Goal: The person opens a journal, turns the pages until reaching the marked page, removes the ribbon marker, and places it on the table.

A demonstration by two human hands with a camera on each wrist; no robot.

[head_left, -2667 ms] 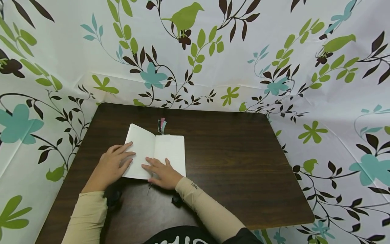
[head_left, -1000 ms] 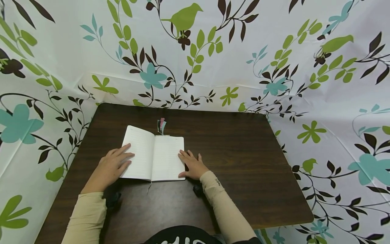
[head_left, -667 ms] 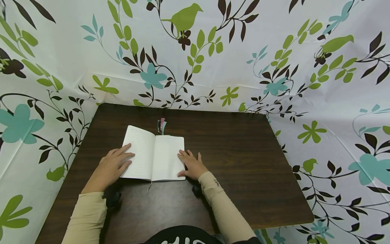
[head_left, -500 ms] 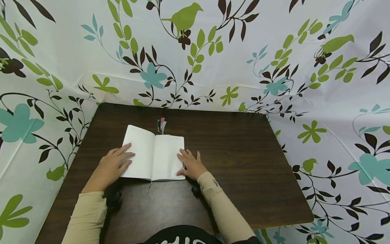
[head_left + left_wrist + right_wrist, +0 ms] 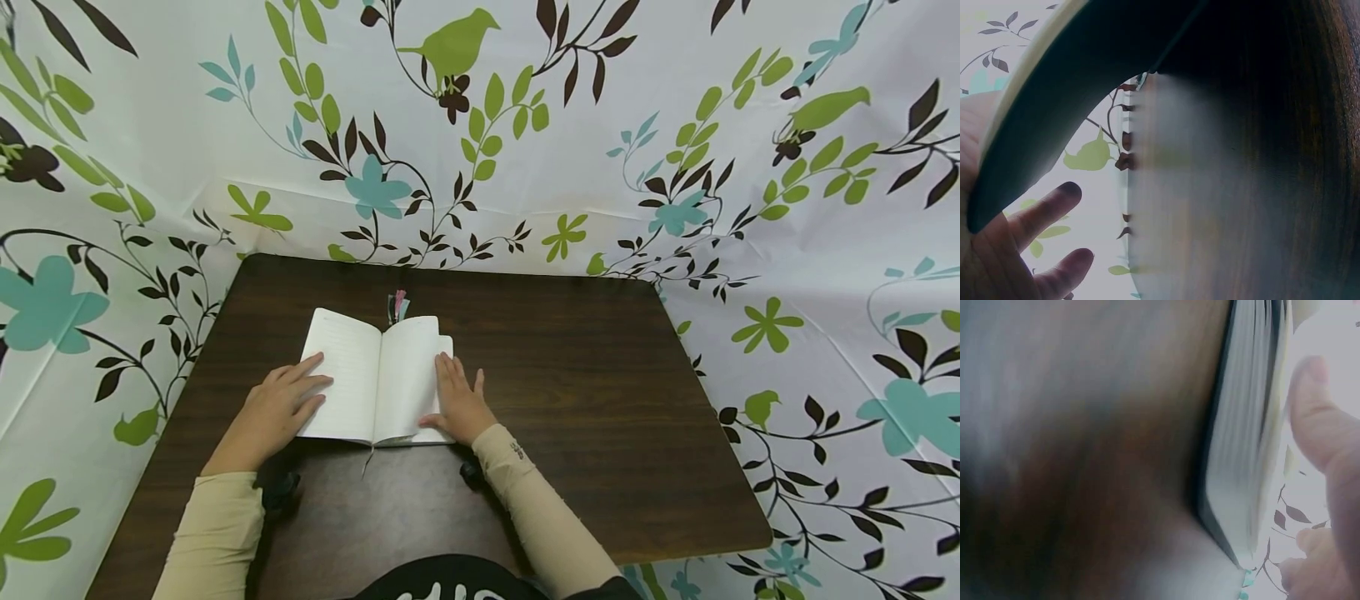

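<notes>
A notebook with a dark cover lies open on the table in the head view, its left page faintly lined. My left hand rests on the outer edge of that page, fingers spread. In the left wrist view the dark cover slopes up off the tabletop, and two fingers show past its edge. One right-hand leaf bows up toward the spine, baring a strip of page beneath. My right hand lies against this leaf's free edge, fingers fairly straight. The right wrist view shows the thumb beside the page block.
Pink and teal tassels stick out above the spine, and a thin ribbon hangs below it. The dark wood table extends well to the right. A patterned curtain surrounds its back and sides.
My right hand first moved from mid-book to the right edge. Since half a second ago it has slid left, and a right-hand leaf has lifted and curved. The left hand stays put.
</notes>
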